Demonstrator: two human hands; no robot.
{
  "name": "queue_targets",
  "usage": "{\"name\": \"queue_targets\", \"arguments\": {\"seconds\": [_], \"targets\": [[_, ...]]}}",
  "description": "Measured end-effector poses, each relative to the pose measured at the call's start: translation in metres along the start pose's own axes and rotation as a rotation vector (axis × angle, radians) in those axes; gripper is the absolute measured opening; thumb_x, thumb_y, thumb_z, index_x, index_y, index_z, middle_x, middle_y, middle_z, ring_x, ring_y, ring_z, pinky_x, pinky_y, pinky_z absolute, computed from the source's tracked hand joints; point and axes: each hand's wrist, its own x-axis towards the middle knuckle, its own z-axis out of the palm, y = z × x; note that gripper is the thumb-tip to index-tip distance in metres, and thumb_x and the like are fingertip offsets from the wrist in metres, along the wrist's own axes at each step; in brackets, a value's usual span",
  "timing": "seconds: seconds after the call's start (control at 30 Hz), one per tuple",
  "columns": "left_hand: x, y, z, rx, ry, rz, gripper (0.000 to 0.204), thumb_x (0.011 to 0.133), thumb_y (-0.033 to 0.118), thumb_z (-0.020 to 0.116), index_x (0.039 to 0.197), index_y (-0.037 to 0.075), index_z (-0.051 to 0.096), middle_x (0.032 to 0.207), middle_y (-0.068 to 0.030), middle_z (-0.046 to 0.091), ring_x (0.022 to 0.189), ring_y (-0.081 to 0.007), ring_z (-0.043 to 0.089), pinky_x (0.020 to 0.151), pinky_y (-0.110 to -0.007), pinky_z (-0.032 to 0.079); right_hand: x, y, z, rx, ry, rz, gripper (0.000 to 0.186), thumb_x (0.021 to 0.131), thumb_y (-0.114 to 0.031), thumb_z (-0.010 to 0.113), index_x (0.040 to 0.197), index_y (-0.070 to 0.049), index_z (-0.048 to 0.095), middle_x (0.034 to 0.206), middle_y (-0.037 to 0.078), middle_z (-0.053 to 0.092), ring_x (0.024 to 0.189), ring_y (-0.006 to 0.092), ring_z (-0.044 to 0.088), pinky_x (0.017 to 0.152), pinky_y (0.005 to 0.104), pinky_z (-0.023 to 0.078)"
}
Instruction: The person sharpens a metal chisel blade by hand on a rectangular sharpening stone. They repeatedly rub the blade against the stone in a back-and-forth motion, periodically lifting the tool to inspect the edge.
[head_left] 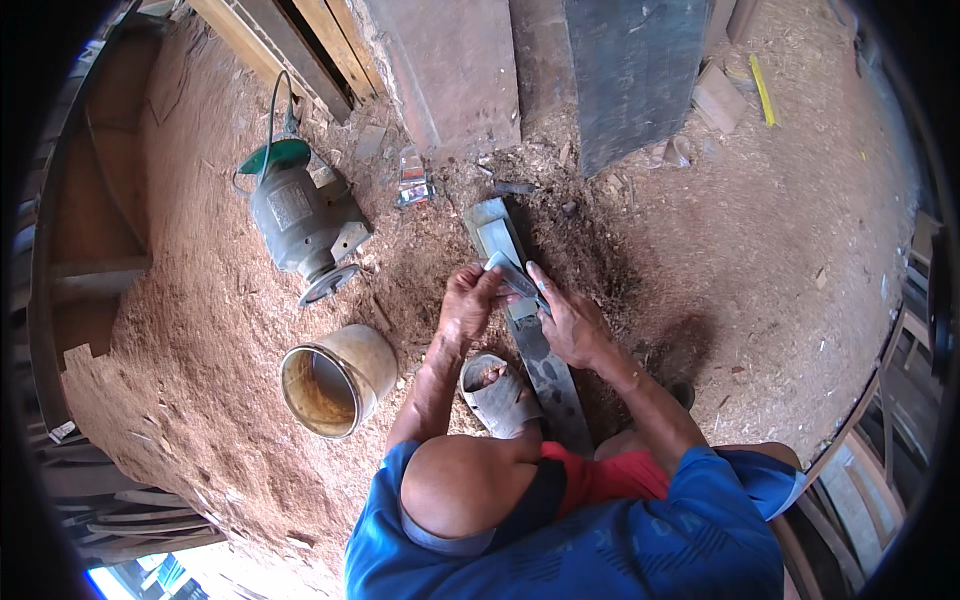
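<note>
Between my two hands is a flat grey metal blade (514, 277), tilted above a narrow board. My left hand (468, 302) pinches its left side with thumb and fingers. My right hand (573, 325) grips the other side, its index finger stretched along the edge and the remaining fingers partly hidden. Just beyond the blade, a pale flat sharpening stone (496, 238) lies on the far end of the wet, stained board (548, 375). That board runs back toward me between my legs. My sandalled foot (500, 395) rests to its left.
A grey grinder motor (290, 210) with a disc and cable stands at the left. Nearer lies a tipped whitish bucket (340, 380). Large panels (635, 75) lean at the far side. Shavings cover the ground; a yellow strip (763, 90) lies far right.
</note>
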Motion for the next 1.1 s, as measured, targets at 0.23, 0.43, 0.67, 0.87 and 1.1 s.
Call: {"name": "queue_targets", "arguments": {"seconds": [0.23,0.43,0.67,0.87,1.1], "targets": [[0.006,0.016,-0.025,0.132,0.09,-0.012,0.027,0.104,0.021,0.064,0.12,0.0,0.067,0.106,-0.0104,0.076,0.091,-0.0189,0.074,0.084,-0.035,0.062,-0.006,-0.003,-0.007,-0.086,-0.179,0.125,0.076,0.096,-0.013,0.055,0.164,-0.012,0.02,0.121,0.027,0.068,0.096,0.0459,0.07,0.084,0.0526,0.057],[0.019,0.029,-0.034,0.247,0.18,0.271,0.027,0.104,0.017,0.063,0.123,-0.003,0.064,0.108,-0.013,0.075,0.096,-0.0201,0.073,0.092,-0.035,0.06,0.016,0.02,0.007,-0.015,-0.058,0.067,0.069,0.1,-0.017,0.052,0.163,-0.014,0.025,0.104,0.032,0.07,0.089,0.0491,0.068,0.081,0.056,0.054],[0.029,0.009,0.012,1.782,-0.094,0.709,0.071,0.094,0.017,0.058,0.157,-0.001,0.032,0.161,-0.0226,0.038,0.153,-0.0374,0.029,0.128,-0.05,0.018,0.066,0.036,0.027,-0.084,0.101,0.034,0.068,0.098,-0.013,0.05,0.161,-0.007,0.026,0.096,0.031,0.07,0.085,0.0496,0.069,0.077,0.0555,0.056],[0.006,-0.034,0.0,1.788,-0.099,0.571,0.079,0.085,0.017,0.062,0.157,0.0,0.034,0.164,-0.021,0.035,0.155,-0.0335,0.029,0.124,-0.058,0.015,0.048,0.022,0.032,-0.199,-0.149,0.155,0.083,0.093,-0.013,0.059,0.161,0.003,0.014,0.1,0.028,0.073,0.091,0.0441,0.073,0.078,0.0499,0.06],[-0.023,-0.039,0.017,1.742,-0.065,0.452,0.076,0.084,0.016,0.058,0.155,0.002,0.037,0.163,-0.0167,0.038,0.155,-0.0275,0.03,0.118,-0.061,0.017,0.025,0.004,0.03,-0.166,-0.17,0.255,0.082,0.091,-0.01,0.058,0.161,0.002,0.018,0.101,0.031,0.072,0.095,0.0456,0.072,0.081,0.0524,0.059]]}}
